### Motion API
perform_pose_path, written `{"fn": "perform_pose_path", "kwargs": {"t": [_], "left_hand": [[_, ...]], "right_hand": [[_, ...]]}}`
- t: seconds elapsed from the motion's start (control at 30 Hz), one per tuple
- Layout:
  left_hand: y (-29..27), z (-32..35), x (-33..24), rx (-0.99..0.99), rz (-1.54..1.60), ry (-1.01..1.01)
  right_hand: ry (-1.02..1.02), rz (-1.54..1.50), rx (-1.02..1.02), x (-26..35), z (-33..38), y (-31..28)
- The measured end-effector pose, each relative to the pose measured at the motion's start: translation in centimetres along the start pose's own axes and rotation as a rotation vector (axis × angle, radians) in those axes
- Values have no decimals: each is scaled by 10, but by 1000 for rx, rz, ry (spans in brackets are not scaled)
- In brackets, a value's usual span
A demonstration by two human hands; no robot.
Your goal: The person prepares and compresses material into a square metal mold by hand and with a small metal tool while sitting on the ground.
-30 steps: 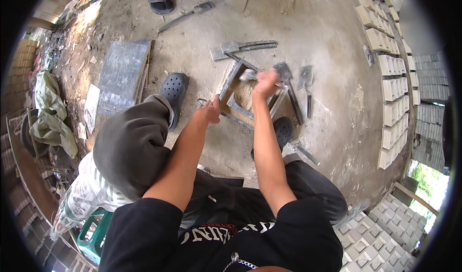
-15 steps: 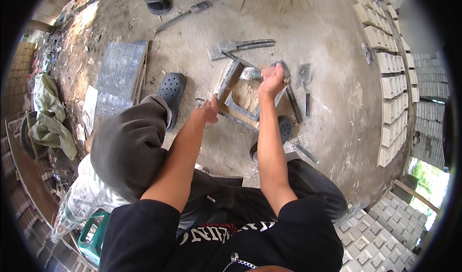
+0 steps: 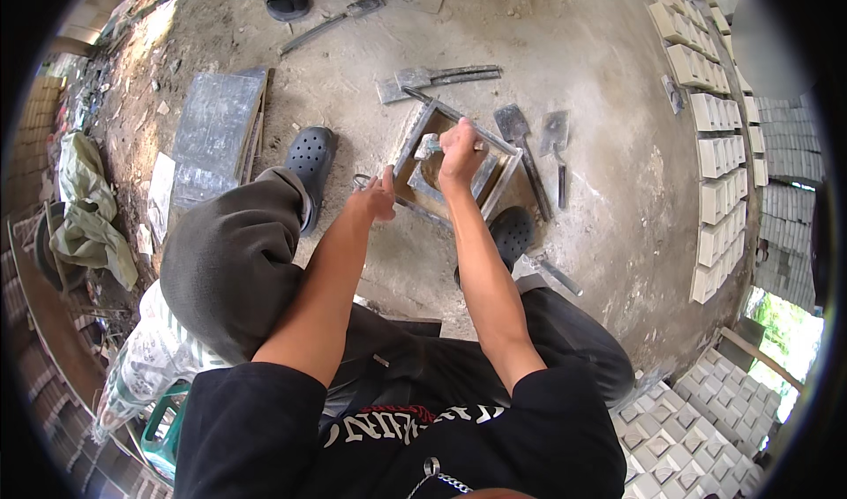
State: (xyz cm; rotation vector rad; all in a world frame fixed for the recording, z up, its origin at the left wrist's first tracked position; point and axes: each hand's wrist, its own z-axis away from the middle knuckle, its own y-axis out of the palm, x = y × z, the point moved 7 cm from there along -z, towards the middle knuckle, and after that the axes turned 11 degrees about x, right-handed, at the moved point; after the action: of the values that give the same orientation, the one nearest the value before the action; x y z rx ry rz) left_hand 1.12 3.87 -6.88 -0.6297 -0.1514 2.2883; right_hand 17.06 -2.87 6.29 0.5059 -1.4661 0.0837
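A square metal mould frame [image 3: 503, 184] lies on the floor between my feet, with a smaller square frame and pale powdery material inside it. My left hand [image 3: 378, 197] grips the frame's left corner, beside a small metal loop [image 3: 361, 180]. My right hand [image 3: 460, 157] is closed round a short brush-like tool [image 3: 428, 147] and holds it over the opening. The tool's whitish end points left, above the inner frame. My right hand and forearm hide part of the frame's inside.
Right of the frame lie two flat trowels [image 3: 511, 121] [image 3: 554, 132]. More flat tools [image 3: 430, 77] lie beyond it. Dark flat boards [image 3: 218, 130] are stacked at left. Rows of pale blocks [image 3: 716, 161] stand at right. Another person's sandalled foot [image 3: 284, 0] shows at the far edge.
My right hand has moved left with the brush-like tool, from the frame's far right side to over its middle. My left hand stays at the left corner.
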Motion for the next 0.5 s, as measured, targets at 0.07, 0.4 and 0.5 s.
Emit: {"fn": "perform_pose_path", "kwargs": {"t": [0.07,0.4,0.5], "left_hand": [[3,5,3,15,3,-8],[5,9,0,30,-21,-5],[-2,8,-11,6,-27,0]], "right_hand": [[-31,-151,-86,8,10,-3],[-65,146,-31,58,30,43],[-28,284,-73,19,30,25]]}}
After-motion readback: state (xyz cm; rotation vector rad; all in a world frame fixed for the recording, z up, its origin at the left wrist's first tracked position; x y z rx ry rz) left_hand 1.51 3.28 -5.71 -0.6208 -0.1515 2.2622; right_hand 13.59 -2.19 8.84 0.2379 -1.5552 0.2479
